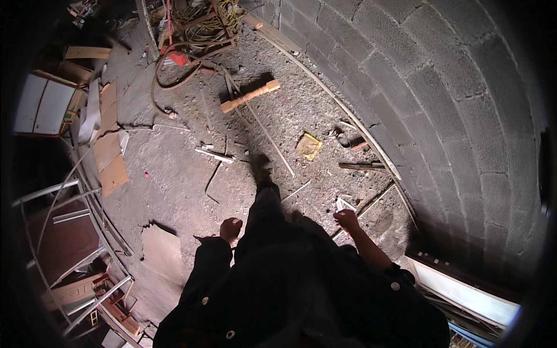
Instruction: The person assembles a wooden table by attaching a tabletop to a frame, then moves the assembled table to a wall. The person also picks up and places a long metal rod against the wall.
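My left hand point(231, 230) hangs beside my left leg with its fingers curled in, and nothing shows in it. My right hand point(346, 220) is out to the right, closed into a loose fist, with no held thing visible. Just beyond it a small white angular piece point(343, 205) appears on the dirt floor, apart from the fingers as far as I can see. One leg point(266, 197) is stretched forward, its foot blurred. Ahead on the ground lies a turned wooden post point(250, 97), like a furniture leg, and a yellow-edged flat packet point(308, 147).
A grey block wall point(429, 104) curves along the right. Tangled hoses and cords point(203, 29) heap at the far end. Cardboard point(108, 139), a white cabinet point(45, 104) and metal frames point(81, 232) line the left. Thin sticks point(270, 139) and a torn flat sheet point(161, 252) litter the floor.
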A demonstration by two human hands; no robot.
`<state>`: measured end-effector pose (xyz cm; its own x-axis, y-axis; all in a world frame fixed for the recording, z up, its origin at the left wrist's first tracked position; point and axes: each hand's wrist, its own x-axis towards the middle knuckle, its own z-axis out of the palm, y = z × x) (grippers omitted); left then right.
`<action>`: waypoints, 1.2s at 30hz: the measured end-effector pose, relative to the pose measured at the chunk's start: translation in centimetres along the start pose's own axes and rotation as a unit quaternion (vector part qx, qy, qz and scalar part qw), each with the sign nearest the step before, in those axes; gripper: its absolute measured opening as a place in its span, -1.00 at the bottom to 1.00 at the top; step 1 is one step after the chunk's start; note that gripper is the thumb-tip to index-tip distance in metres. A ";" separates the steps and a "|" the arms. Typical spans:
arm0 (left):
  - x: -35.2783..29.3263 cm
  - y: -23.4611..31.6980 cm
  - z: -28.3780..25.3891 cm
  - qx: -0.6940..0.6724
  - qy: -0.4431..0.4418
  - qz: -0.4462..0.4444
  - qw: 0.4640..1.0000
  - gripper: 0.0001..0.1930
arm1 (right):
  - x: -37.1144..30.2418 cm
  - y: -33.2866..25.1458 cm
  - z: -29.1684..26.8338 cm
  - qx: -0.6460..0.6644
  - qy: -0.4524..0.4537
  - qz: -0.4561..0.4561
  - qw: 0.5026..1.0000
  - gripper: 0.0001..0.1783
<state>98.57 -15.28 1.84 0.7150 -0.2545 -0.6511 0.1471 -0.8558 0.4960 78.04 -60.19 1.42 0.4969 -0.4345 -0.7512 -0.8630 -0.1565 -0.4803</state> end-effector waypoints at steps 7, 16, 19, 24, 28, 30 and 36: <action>11.8 4.2 -6.5 0.062 0.003 0.179 0.982 -0.71 | 1.7 -19.0 4.8 0.160 -0.047 -0.058 0.984 -0.62; 13.7 10.3 -1.6 0.052 -0.083 0.031 0.995 -0.70 | 11.1 -18.7 12.8 0.040 -0.057 -0.049 0.996 -0.62; 13.5 10.7 2.0 0.002 -0.029 0.076 0.997 -0.74 | 17.4 -13.0 16.5 0.005 -0.035 -0.060 0.998 -0.65; 15.1 12.1 4.8 0.062 0.015 0.182 0.981 -0.73 | 28.4 -6.7 20.6 -0.025 -0.055 0.040 0.997 -0.63; 16.0 14.0 4.1 0.086 -0.023 0.147 0.985 -0.68 | 35.6 -4.4 24.7 -0.119 -0.066 0.072 0.988 -0.58; 16.4 14.1 4.2 0.119 -0.047 0.136 0.983 -0.71 | 38.0 -3.4 26.5 -0.202 -0.018 0.030 0.979 -0.60; 17.6 14.9 4.4 0.152 -0.058 0.130 0.978 -0.74 | 42.3 0.3 30.5 -0.382 0.015 -0.134 0.914 -0.73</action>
<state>110.39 -34.50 -4.74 0.6158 -0.5161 -0.5953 -0.2524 -0.8450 0.4715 101.56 -51.57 -44.33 0.7064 -0.3128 -0.6349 -0.5288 -0.8295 -0.1797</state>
